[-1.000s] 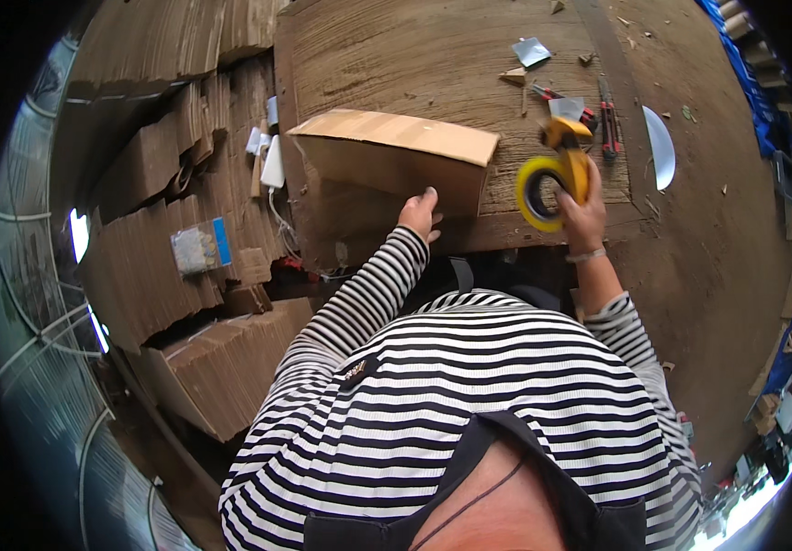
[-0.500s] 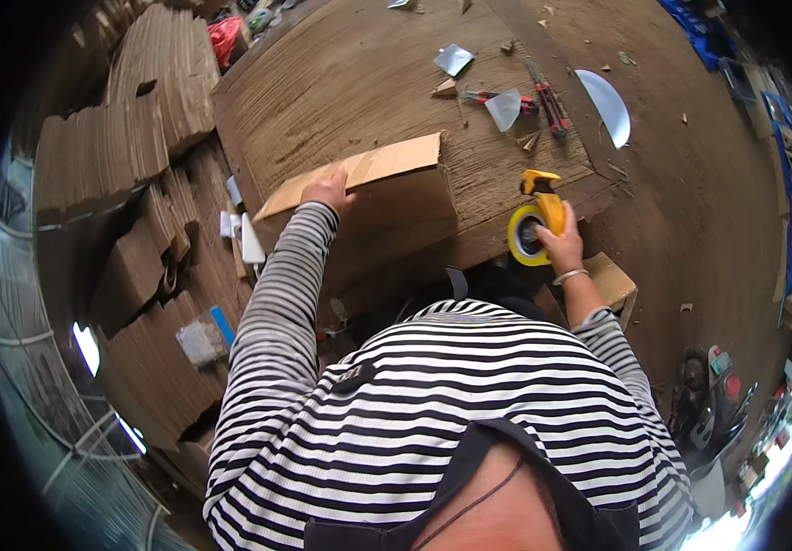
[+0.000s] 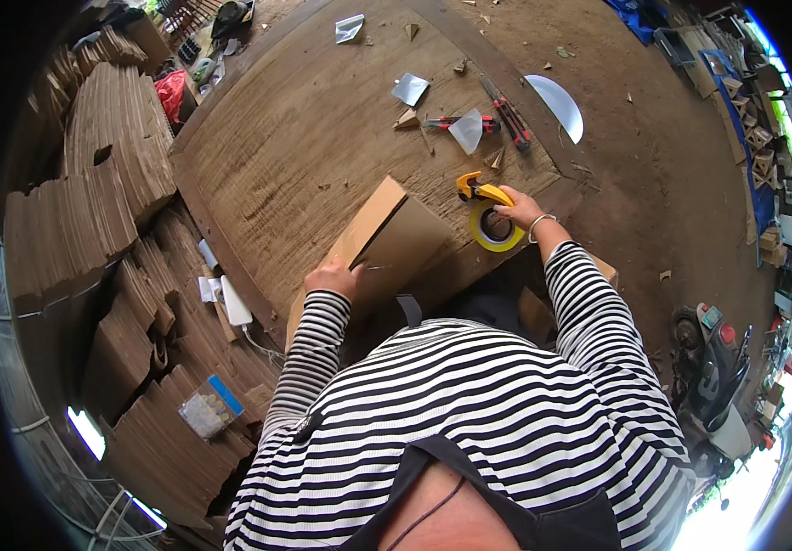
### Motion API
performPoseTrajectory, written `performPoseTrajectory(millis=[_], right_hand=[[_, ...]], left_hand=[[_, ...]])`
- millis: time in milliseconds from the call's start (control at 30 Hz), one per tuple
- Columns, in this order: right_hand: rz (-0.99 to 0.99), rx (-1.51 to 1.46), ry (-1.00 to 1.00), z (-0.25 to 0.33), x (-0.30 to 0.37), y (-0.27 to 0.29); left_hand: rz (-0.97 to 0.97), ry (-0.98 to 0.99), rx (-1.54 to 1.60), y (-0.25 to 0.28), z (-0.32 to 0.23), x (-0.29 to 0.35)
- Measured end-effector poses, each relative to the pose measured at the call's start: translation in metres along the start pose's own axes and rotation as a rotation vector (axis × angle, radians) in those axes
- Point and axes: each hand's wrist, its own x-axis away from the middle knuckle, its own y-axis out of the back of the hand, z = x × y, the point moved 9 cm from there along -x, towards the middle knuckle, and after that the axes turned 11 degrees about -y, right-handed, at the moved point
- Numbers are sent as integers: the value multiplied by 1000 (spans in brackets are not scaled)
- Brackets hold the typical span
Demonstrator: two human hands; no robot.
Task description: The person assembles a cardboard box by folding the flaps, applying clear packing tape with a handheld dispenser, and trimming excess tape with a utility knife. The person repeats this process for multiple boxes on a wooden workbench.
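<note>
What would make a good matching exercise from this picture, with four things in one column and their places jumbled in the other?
Things
1. Tape dispenser
2. Cardboard box
3. Scooter
4. Stacks of cardboard

Places
A. Left of the wooden table
B. At the lower right of the picture
C. In the right hand
D. Under the left hand

Right pairs: 1-C, 2-D, 3-B, 4-A.
</note>
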Motion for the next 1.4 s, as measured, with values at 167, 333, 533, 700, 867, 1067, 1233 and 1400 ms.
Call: performPoseTrajectory(millis=[167,333,533,700,867,1067,1233,1400], right_hand=[[34,258,23,-9,-16,33],[-27,197,116,33,-33,85],[-522,401,18,82,-92,136],[-553,566,-62,97,-108,124],[-498,484,-75,87,-120,117],[-413,211,-30,97,-115,122],[-29,-426,244,146,-34,84],[264,10,272,147,20,-31]], left_hand=[[-39,87,62,-4,26,5],[-243,67,253,-29,34,9],[-288,-18,358,-28,40,6],[-314,-4,332,-16,26,10],[-347,-35,348,-7,20,10],[-359,-55,336,-3,17,10],[-353,-55,330,-5,18,12],[-377,-65,317,-1,18,8]])
